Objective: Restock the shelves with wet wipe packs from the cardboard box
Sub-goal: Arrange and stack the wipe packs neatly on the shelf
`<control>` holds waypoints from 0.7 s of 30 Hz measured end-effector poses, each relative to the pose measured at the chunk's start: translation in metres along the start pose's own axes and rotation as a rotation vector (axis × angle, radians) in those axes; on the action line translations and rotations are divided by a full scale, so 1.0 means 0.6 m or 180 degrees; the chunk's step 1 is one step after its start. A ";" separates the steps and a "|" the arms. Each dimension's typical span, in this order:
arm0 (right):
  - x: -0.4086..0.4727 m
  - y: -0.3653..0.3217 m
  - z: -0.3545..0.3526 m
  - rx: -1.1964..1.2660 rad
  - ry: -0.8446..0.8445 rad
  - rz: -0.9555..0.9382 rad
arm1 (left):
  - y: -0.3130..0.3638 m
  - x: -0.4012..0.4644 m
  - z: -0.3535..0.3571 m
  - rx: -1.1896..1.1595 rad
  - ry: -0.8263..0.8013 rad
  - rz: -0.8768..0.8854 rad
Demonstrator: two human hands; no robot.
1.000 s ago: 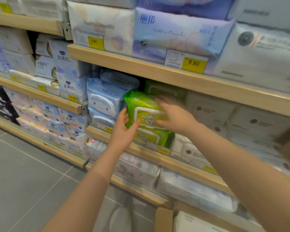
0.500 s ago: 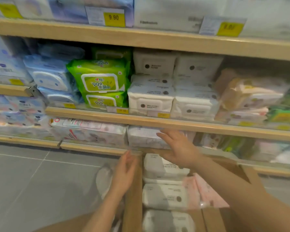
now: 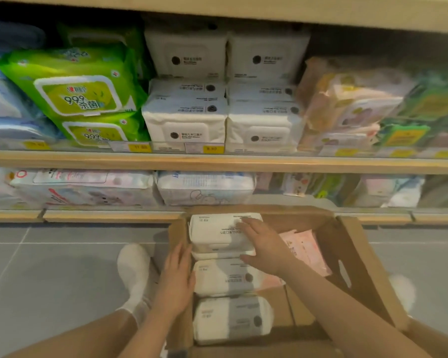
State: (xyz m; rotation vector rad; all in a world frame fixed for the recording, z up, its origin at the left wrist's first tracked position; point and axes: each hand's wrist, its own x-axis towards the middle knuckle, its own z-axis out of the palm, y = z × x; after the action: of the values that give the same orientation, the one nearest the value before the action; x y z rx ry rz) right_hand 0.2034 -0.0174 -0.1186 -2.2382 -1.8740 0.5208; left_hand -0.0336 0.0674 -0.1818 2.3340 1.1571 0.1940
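An open cardboard box (image 3: 352, 257) stands on the floor before the shelves. Three white wet wipe packs lie in a row inside it. My right hand (image 3: 265, 245) lies on top of the farthest white pack (image 3: 212, 232), fingers spread over its right end, thumb under its near edge. My left hand (image 3: 177, 280) presses flat against the left side of the box, beside the middle white pack (image 3: 223, 276). A pink pack (image 3: 304, 248) lies in the box's right half. On the middle shelf (image 3: 217, 162) stand green packs (image 3: 78, 91) and white packs (image 3: 186, 120).
The bottom shelf holds pastel wipe packs (image 3: 204, 188). Mixed coloured packs (image 3: 347, 107) fill the middle shelf's right side, blue ones the far left. My white-socked foot (image 3: 133, 275) rests on the grey tile floor left of the box. Yellow price tags line the shelf edge.
My hands left the green pack on the shelf and dropped into the cardboard box. The view swung down and right. My right hand now rests on the farthest white pack.
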 end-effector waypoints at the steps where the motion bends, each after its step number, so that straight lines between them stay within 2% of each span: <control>1: 0.015 0.000 0.002 0.0030 -0.0007 0.0015 | 0.002 0.001 0.003 -0.0081 0.0012 -0.0018; 6: 0.063 -0.002 0.031 -0.0116 -0.0218 0.0134 | 0.002 0.000 0.008 -0.0299 0.0048 0.0000; 10: 0.062 -0.001 0.049 -0.0433 0.0096 0.0186 | 0.001 -0.001 0.010 -0.0461 0.0060 0.0015; 15: 0.076 -0.005 0.071 -0.0909 -0.0059 0.0245 | 0.004 -0.003 0.009 -0.0521 0.0066 0.0021; 17: 0.085 -0.008 0.070 -0.1097 0.0038 0.0322 | 0.005 -0.003 0.009 -0.0554 0.0071 0.0043; 21: 0.090 -0.010 0.050 -0.0853 -0.0293 0.0456 | 0.005 0.002 0.009 -0.0216 0.0103 0.0036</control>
State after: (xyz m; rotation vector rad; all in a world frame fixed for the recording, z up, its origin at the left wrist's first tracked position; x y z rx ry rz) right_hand 0.1943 0.0341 -0.1524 -2.5757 -1.9384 0.4219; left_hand -0.0291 0.0646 -0.1850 2.2864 1.1351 0.2719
